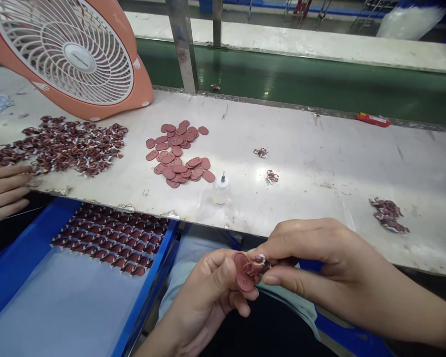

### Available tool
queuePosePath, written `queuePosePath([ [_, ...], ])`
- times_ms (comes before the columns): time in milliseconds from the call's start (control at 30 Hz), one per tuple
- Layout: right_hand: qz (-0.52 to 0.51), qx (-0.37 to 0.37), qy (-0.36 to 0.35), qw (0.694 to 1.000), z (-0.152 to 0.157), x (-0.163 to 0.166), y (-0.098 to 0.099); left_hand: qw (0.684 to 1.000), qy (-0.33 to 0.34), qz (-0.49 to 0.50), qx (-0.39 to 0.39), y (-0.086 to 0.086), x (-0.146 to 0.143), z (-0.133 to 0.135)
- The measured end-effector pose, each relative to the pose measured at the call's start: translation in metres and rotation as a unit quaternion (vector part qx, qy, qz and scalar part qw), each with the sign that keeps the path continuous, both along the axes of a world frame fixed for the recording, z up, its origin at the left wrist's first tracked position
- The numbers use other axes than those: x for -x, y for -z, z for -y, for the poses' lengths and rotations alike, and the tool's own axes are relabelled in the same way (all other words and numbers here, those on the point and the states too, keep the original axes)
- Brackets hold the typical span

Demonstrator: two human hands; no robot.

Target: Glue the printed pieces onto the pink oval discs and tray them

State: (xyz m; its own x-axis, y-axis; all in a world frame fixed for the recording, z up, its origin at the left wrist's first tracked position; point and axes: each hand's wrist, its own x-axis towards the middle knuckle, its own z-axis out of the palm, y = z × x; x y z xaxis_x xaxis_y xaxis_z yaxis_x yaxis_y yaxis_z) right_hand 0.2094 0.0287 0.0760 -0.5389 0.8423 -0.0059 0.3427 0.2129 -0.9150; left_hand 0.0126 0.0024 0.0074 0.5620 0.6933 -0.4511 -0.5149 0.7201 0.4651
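My left hand (pixel 215 282) is closed, pinching a reddish-brown oval disc (pixel 244 278) between thumb and fingers. Thumb and forefinger of my right hand (pixel 312 263) grip a small brown-and-white figurine (pixel 258 265), which overlaps the disc's face. Both hands are over my lap, in front of the bench edge. Beyond them a small clear bottle (pixel 222 189) with a thin metal tip stands on the bench. More oval discs (pixel 179 168) are scattered behind it to the left. Two single figurines (pixel 272 177) lie to the right of the bottle, and a small cluster of figurines (pixel 388 215) lies farther right.
An orange fan (pixel 144 82) stands at the back left, behind a large heap of figurines (pixel 70 144). Below the bench edge, a blue tray (pixel 134 317) holds rows of disc-mounted figurines. Another person's hand (pixel 5 193) is at the left. A red cutter (pixel 372 120) lies near the green belt (pixel 319 89).
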Motion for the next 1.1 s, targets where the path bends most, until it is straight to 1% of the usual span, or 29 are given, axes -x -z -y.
queuePosePath([
  [300, 0.017, -0.02, -0.035, 0.999, -0.0001, 0.0011, -0.0016, 1.0, -0.003, -0.003, 0.004, 0.0004, 0.0, 0.0008],
  [467, 0.014, 0.0, -0.033, 0.999, -0.0012, 0.0027, -0.0036, 1.0, -0.001, -0.003, 0.013, 0.0013, -0.0003, 0.0012],
  [733, 0.008, 0.0, -0.042, 0.999, -0.0037, 0.0055, -0.0036, 0.999, -0.012, -0.007, 0.042, 0.0035, -0.0018, -0.0001],
  [900, 0.005, 0.03, -0.034, 0.999, -0.0059, 0.0075, -0.0018, 0.999, -0.012, -0.012, 0.051, 0.0047, -0.0038, -0.0016],
  [1100, 0.009, 0.043, -0.029, 0.999, -0.008, 0.0084, 0.0008, 0.998, -0.011, -0.017, 0.066, 0.0056, -0.003, -0.0016],
])
